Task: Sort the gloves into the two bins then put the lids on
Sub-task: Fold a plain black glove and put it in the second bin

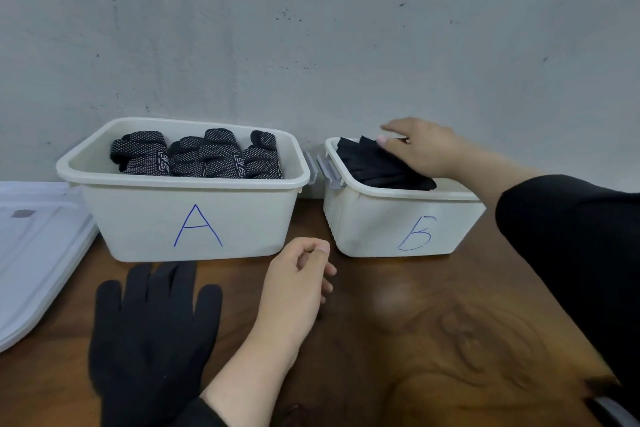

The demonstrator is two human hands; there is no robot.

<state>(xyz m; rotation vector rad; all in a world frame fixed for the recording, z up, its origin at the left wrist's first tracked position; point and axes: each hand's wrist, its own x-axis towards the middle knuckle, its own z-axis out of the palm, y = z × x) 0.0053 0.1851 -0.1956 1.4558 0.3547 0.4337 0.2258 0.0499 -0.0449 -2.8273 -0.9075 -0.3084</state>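
On the wooden table [398, 340], against the grey wall [311, 28], stand two white bins. Bin A [194, 218], the larger, on the left, holds dotted gloves [201, 156] packed in a row. Bin Б [398, 222], on the right, holds plain black gloves [377, 163]. Stacked lids [34, 253] lie at far left. One black glove [152, 340] lies flat, near, in front of bin A. The left hand [294, 291] rests beside it, fingers loosely curled, holding nothing. The right hand [422, 146], fingers relaxed, presses on the gloves in bin Б.
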